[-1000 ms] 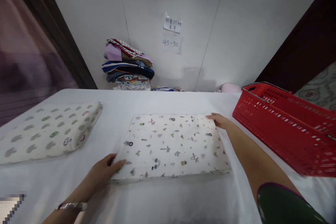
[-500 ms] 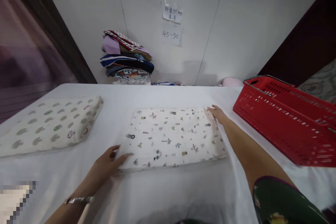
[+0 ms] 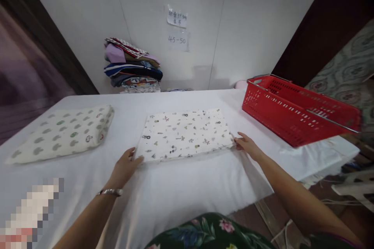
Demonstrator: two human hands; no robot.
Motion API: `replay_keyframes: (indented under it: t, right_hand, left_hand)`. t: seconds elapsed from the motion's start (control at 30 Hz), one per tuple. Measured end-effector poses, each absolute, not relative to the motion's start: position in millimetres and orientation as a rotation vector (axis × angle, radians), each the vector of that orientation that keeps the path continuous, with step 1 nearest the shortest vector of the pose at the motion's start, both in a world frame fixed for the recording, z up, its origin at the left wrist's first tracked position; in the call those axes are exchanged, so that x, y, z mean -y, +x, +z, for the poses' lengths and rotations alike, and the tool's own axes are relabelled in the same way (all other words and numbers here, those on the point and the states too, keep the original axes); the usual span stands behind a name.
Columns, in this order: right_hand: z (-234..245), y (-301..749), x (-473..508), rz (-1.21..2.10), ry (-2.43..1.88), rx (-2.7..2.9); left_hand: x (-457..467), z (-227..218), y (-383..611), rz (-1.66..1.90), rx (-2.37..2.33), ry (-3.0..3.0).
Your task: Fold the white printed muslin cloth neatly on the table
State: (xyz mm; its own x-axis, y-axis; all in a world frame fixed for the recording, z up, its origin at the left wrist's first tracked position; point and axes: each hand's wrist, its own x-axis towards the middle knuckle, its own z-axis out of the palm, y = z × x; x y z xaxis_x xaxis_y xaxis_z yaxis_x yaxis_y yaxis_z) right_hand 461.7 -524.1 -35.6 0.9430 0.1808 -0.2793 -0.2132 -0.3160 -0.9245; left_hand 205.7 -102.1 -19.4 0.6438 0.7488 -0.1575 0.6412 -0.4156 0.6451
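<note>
A white cloth (image 3: pixel 181 134) printed with small plants and figures lies folded into a flat rectangle on the white-covered table. At its near left corner, my left hand (image 3: pixel 125 165) has the thumb on top and the fingers curled at the edge, gripping it. My right hand (image 3: pixel 247 144) pinches the near right corner. To the left lies a second folded cloth (image 3: pixel 66 132), cream with grey mushroom-like shapes and a few coloured ones; neither hand touches it.
A red plastic basket (image 3: pixel 271 113) with metal handles stands at the table's right. Behind the table rises a stack of folded fabrics (image 3: pixel 133 64) against the wall, where paper signs (image 3: pixel 177 40) hang. The white tablecloth (image 3: pixel 187 186) drapes over the front edge.
My right hand has moved from the far right corner of the printed cloth to its near right corner. My left hand stays at the near left corner. The camera view has shifted.
</note>
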Motion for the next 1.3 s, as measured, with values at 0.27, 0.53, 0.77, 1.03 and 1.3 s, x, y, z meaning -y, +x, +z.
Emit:
replay_keyframes:
  t: [0.27, 0.53, 0.77, 1.03, 1.3]
  right_hand:
    - [-41, 438, 537, 0.245, -2.005, -0.008]
    - [-41, 451, 519, 0.268, -2.208, 0.042]
    - [-34, 462, 514, 0.209, -2.363, 0.133]
    - [-30, 473, 511, 0.225, -2.494, 0.200]
    - [-24, 478, 509, 0.314, -2.580, 0.270]
  left_hand:
    - [102, -32, 198, 0.237, -1.005, 2.127]
    - [113, -29, 186, 0.359, -0.918, 2.369]
    - [105, -43, 177, 0.381, -0.727, 2.397]
    - [104, -45, 177, 0.332, -0.759, 2.393]
    - [104, -50, 176, 0.374, -0.762, 2.393]
